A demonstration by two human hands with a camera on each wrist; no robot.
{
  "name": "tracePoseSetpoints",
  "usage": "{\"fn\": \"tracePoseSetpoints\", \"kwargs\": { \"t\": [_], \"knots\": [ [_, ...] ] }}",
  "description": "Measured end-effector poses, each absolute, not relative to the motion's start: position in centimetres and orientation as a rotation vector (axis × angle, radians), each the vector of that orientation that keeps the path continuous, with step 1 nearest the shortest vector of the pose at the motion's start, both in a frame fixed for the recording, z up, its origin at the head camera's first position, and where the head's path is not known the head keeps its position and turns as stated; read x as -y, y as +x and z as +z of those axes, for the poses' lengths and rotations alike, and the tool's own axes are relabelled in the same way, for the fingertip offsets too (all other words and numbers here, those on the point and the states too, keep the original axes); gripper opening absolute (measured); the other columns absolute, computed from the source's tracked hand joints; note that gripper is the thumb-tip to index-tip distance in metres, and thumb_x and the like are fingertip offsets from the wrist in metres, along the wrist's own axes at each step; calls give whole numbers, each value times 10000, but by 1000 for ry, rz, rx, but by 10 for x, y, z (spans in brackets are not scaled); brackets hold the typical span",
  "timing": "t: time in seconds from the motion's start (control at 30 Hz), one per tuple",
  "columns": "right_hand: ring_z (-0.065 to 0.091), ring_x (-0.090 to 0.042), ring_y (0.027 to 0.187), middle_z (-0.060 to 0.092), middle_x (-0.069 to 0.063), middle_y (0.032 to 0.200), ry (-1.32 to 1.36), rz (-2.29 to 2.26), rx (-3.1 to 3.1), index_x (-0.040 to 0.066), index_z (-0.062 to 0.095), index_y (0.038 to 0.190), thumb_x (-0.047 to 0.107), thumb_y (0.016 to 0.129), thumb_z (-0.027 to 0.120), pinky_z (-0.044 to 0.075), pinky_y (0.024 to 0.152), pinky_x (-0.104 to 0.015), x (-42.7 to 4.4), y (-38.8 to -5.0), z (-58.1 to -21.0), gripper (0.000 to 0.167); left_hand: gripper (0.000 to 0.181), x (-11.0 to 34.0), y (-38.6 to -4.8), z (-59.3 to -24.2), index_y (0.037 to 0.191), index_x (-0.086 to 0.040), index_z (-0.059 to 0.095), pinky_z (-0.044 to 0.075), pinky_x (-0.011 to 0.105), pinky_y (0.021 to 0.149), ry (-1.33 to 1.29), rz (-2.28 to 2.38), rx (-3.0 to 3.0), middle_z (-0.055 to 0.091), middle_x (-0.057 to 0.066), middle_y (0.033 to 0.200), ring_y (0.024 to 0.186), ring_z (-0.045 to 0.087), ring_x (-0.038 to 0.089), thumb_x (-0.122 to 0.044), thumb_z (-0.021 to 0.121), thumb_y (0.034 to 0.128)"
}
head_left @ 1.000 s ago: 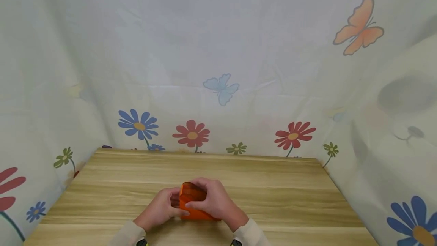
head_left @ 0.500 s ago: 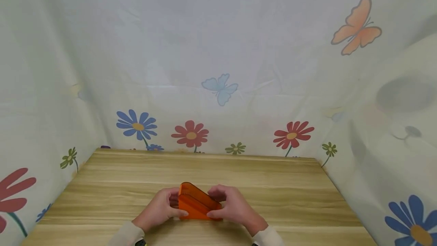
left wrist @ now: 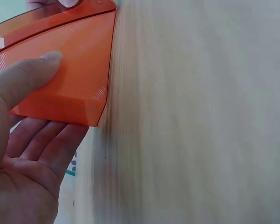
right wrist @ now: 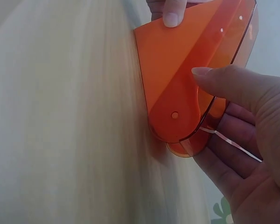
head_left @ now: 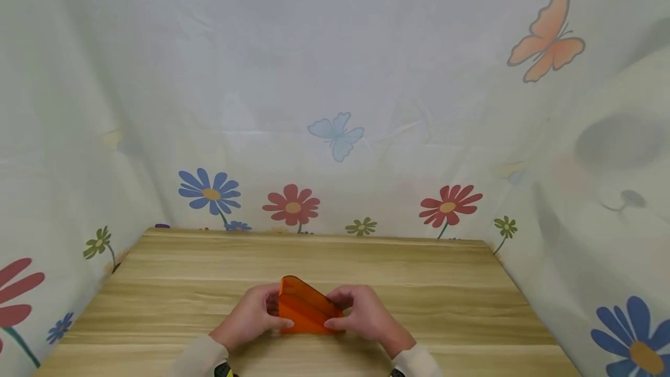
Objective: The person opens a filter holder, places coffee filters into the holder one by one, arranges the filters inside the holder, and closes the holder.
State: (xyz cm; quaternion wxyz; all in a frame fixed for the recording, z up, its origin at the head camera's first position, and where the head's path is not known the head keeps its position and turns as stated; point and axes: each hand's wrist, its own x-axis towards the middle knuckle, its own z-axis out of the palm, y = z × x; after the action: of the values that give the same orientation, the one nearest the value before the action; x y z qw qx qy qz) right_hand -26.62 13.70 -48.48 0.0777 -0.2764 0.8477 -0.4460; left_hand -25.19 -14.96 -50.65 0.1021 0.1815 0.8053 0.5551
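An orange see-through plastic case (head_left: 306, 310), hinged-looking with two side walls, stands on edge at the near middle of the table. My left hand (head_left: 259, 312) holds its taller left end, thumb on the near wall and fingers behind. At the lower right end, my right hand (head_left: 369, 314) pinches it the same way. In the left wrist view the orange case (left wrist: 79, 65) shows a wide slanted end, its lower edge along the tabletop. The right wrist view shows its rounded end (right wrist: 175, 114) with a small round hole or pin; a thin pale strip sticks out there.
The wood-grain table (head_left: 419, 284) spreads out behind and to both sides of the hands. A pale curtain (head_left: 398, 74) printed with flowers and butterflies encloses the back and sides.
My right hand has shifted right, from over the case's top to its low right end. The case's inside shows more now, and the case sits slightly further right. The left hand keeps its hold.
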Motion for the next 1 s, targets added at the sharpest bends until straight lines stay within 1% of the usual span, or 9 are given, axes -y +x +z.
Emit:
{"fn": "tracePoseSetpoints", "kwargs": {
  "t": [0.17, 0.43, 0.57, 0.73, 0.8, 0.9, 1.0],
  "knots": [
    [700, -79, 940, 780, 18, 1055, -789, -1336, -2563, 129, 773, 1128, 258, 779, 912, 603, 875, -336, -143, -271, -484, 397, 517, 142, -260, -507, 1280, -211, 673, 580, 209, 870, 555, 1638, -2381, 752, -26, 1164, 1004, 718, 152, -286, 881, 812],
    [706, -111, 942, 776, 35, 1049, -755, -1332, -2564, 155, 770, 1122, 275, 783, 910, 602, 872, -331, -146, -274, -486, 387, 559, 139, -265, -507, 1311, -163, 656, 598, 333, 933, 526, 1608, -2391, 740, 0, 1205, 1048, 711, 171, -289, 875, 812],
    [702, -106, 941, 773, 35, 1051, -769, -1330, -2567, 158, 766, 1124, 274, 786, 908, 602, 872, -339, -145, -273, -486, 384, 565, 140, -264, -507, 1314, -163, 653, 594, 366, 951, 507, 1588, -2408, 738, -5, 1208, 1054, 708, 172, -304, 874, 814],
    [696, -97, 953, 768, 33, 1068, -781, -1317, -2559, 152, 756, 1143, 271, 794, 902, 599, 883, -343, -145, -272, -486, 397, 551, 140, -264, -507, 1302, -163, 658, 595, 350, 943, 508, 1580, -2403, 743, -9, 1190, 1036, 709, 164, -296, 876, 813],
    [698, -108, 976, 766, 23, 1091, -786, -1309, -2553, 140, 747, 1164, 270, 790, 905, 596, 896, -344, -146, -272, -486, 426, 556, 141, -264, -506, 1297, -162, 660, 594, 350, 944, 522, 1567, -2408, 743, -12, 1186, 1033, 707, 159, -303, 880, 807],
    [703, -161, 1052, 755, -10, 1164, -791, -1301, -2537, 101, 719, 1221, 269, 780, 913, 586, 949, -381, -147, -272, -484, 510, 575, 144, -264, -505, 1294, -177, 659, 578, 393, 985, 553, 1514, -2454, 734, -31, 1204, 1068, 698, 160, -334, 891, 792],
    [679, -245, 1145, 724, -72, 1256, -782, -1331, -2496, 76, 681, 1278, 288, 781, 913, 550, 1017, -484, -151, -271, -481, 588, 613, 150, -264, -502, 1306, -173, 649, 521, 479, 1065, 591, 1472, -2498, 711, -13, 1269, 1182, 674, 229, -339, 906, 776]
  ]
}}
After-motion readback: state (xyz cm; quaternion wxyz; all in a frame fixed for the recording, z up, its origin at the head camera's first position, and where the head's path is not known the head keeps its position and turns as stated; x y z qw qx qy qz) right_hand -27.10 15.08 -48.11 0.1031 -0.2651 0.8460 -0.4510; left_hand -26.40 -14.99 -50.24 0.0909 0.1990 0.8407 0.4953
